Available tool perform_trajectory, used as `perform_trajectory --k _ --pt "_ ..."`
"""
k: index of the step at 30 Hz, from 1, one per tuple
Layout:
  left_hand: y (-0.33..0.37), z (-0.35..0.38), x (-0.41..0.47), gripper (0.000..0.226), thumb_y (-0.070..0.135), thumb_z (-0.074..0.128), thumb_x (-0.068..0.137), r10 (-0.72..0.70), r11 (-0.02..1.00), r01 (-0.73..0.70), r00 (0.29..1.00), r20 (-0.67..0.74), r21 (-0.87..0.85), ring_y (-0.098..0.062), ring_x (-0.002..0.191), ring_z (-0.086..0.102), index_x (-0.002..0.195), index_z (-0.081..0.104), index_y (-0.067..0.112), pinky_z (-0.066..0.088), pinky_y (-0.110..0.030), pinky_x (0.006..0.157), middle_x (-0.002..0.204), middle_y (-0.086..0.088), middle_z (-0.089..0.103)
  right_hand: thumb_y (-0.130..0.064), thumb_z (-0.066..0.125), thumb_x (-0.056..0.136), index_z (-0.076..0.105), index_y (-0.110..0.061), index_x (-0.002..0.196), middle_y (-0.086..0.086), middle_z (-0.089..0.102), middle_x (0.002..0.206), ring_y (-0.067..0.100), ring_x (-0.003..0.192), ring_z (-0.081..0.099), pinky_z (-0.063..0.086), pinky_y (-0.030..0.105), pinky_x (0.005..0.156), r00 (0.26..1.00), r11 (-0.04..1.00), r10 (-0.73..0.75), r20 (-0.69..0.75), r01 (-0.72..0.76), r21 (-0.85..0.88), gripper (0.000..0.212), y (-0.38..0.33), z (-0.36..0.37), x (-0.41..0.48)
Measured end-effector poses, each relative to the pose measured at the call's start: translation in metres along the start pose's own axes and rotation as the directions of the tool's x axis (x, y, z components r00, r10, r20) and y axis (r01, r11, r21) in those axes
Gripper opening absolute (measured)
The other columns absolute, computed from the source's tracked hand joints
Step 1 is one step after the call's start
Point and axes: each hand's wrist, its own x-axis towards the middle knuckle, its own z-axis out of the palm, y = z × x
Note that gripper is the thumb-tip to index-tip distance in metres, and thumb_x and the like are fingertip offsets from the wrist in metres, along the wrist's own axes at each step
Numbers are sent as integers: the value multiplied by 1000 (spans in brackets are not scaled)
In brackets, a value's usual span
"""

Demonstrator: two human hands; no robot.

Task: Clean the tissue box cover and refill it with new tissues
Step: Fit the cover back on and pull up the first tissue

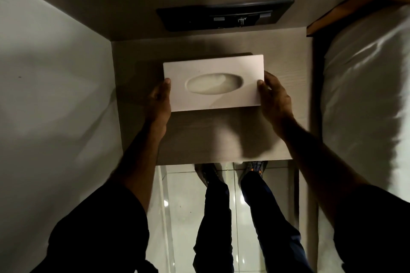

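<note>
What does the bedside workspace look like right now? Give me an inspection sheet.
Surface: pale wood-grain bedside table, dimly lit, shadowed.
Job's things: white tissue box cover, oval opening up; no tissue sticking out.
Clutter: nothing seen.
Grippers: left hand and right hand grip the cover's short ends, fingers wrapped around the edges.
Cables: nothing seen.
Surroundings: dark wall panel behind, white bedding on the right, glossy tiled floor below.
</note>
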Motion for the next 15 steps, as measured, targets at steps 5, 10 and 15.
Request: perform_trajectory --k 5,10,15 --pt "1 2 -5 50 64 52 86 -8 999 8 1000 -13 -32 9 77 45 123 58 30 31 -12 60 85 31 47 -41 60 93 69 -23 120 7 63 111 22 102 56 37 23 81 932 897 -347 -107 296 -330 33 -30 4 -7" --pt "3 -3 -6 21 56 55 89 31 999 -30 999 41 -28 19 68 53 100 59 39 39 -2 53 83 27 57 -48 56 95 71 -31 117 2 71 114 26 106 63 45 32 87 920 786 -326 219 392 -478 31 -57 39 8" --pt "6 -5 -6 38 56 50 92 23 1000 -22 997 69 -10 8 77 49 116 59 29 35 -12 60 86 25 52 -45 60 92 64 -15 119 12 67 117 33 105 63 48 37 83 913 614 -309 268 406 -676 40 -64 59 27"
